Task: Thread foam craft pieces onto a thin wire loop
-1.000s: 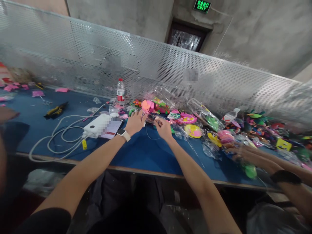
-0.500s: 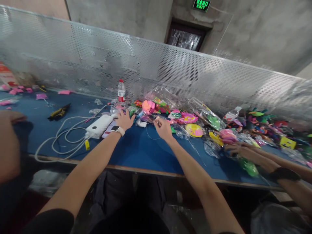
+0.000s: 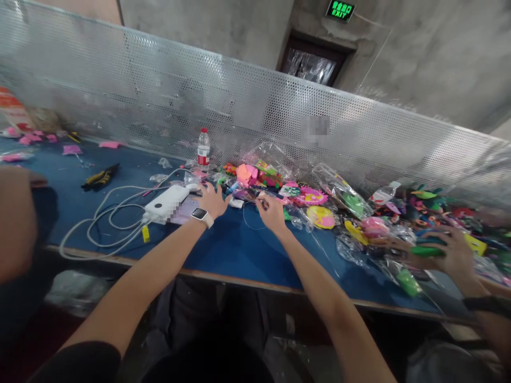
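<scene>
My left hand, with a watch at its wrist, rests palm down with the fingers spread. It lies over the right end of a phone, beside a white power bank. My right hand is closed in a pinch at the near edge of a pile of colourful foam pieces. From its fingertips a thin pale thread hangs in a loop over the blue table. The exact tip of what it pinches is too small to make out. Nearby is a yellow round foam piece.
White cables curl at the left, near black-and-yellow pliers. A bottle stands by the perforated metal screen. Another person's hand holds something green at the right; an arm shows at the left edge.
The view has shifted slightly. My hands keep nearly the same places, with the left fingers spread a little wider. The other person's hand at the right has lifted and moved right.
</scene>
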The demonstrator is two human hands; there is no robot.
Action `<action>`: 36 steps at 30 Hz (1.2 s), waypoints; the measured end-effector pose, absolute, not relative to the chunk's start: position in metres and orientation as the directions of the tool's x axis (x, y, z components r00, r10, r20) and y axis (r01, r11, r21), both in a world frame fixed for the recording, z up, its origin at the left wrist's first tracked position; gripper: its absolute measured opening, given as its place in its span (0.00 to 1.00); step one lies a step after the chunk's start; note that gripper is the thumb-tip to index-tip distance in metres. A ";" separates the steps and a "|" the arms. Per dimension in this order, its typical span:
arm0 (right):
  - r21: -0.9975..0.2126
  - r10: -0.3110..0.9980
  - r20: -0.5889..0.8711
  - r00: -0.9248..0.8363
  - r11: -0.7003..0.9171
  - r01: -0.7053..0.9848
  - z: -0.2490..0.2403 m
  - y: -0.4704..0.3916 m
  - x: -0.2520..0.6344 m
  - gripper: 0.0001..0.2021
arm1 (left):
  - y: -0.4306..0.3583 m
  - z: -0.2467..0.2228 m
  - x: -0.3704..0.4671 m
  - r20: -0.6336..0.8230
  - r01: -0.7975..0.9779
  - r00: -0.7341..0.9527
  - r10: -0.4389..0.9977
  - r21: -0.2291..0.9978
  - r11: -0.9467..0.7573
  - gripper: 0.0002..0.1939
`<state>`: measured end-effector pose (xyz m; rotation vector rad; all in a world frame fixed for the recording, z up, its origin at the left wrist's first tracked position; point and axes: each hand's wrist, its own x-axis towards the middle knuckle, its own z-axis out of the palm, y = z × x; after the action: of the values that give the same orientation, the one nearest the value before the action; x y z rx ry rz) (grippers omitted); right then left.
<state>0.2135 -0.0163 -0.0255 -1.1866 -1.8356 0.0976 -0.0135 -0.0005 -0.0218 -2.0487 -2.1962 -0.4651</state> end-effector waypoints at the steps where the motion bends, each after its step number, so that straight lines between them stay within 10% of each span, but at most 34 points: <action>1: -0.502 0.756 0.645 -0.113 0.531 0.683 -0.026 -0.016 0.213 0.15 | -0.001 -0.022 -0.013 0.268 0.987 -0.090 0.959 0.151 0.051 0.38; 36: -0.495 0.757 0.644 -0.115 0.526 0.692 -0.028 -0.013 0.215 0.16 | -0.001 -0.031 -0.007 0.223 0.996 -0.051 0.973 0.089 0.031 0.36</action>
<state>0.2145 -0.0130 -0.0283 -1.1981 -1.8397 0.0875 -0.0065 -0.0010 -0.0313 -2.0922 -2.1812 -0.3353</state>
